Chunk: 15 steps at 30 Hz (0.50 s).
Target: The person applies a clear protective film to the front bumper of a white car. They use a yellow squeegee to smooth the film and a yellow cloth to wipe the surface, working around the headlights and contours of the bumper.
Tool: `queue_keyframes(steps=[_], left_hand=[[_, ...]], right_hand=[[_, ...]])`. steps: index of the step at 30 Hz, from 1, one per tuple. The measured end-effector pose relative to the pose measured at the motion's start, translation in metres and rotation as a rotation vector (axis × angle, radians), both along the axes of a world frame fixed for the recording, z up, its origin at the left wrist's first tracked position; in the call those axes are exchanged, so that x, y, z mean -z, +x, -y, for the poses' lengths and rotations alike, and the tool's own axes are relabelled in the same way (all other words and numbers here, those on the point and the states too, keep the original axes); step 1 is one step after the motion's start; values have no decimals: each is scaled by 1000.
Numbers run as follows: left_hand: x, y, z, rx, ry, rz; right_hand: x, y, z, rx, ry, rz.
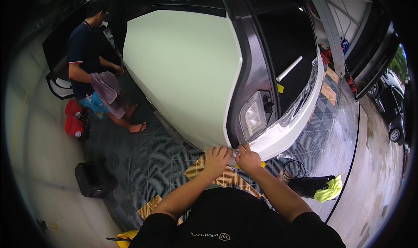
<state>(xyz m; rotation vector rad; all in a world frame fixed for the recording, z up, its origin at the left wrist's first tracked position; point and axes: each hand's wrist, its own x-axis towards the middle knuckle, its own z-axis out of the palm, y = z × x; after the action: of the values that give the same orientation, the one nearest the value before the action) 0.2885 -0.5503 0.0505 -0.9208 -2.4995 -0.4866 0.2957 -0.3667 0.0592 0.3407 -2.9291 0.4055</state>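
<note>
In front of me is the rear corner of a car with a pale white-green body panel. My left hand lies on the panel's lower corner, fingers stretched over its edge. Beside it, my right hand is closed, its fingertips at the seam below the tail light. A yellow flat tool sticks out on both sides of the right hand, mostly hidden by the palm. Clear wrinkled film hangs along the white bumper.
A white stick-like tool and a yellow piece rest against the dark tailgate. At left a person holds a grey-purple towel. Red buckets, a black box, a coiled cable and a lime cloth stand around.
</note>
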Motion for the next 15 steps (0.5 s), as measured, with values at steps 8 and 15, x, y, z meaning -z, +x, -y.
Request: queue_keyframes(steps=[8, 15], left_hand=[[-11, 4, -18, -24, -1, 11], [-3, 0, -28, -117, -112, 136]], right_hand=[[-13, -20, -21, -122, -41, 212], [-8, -33, -42, -331, -97, 148]])
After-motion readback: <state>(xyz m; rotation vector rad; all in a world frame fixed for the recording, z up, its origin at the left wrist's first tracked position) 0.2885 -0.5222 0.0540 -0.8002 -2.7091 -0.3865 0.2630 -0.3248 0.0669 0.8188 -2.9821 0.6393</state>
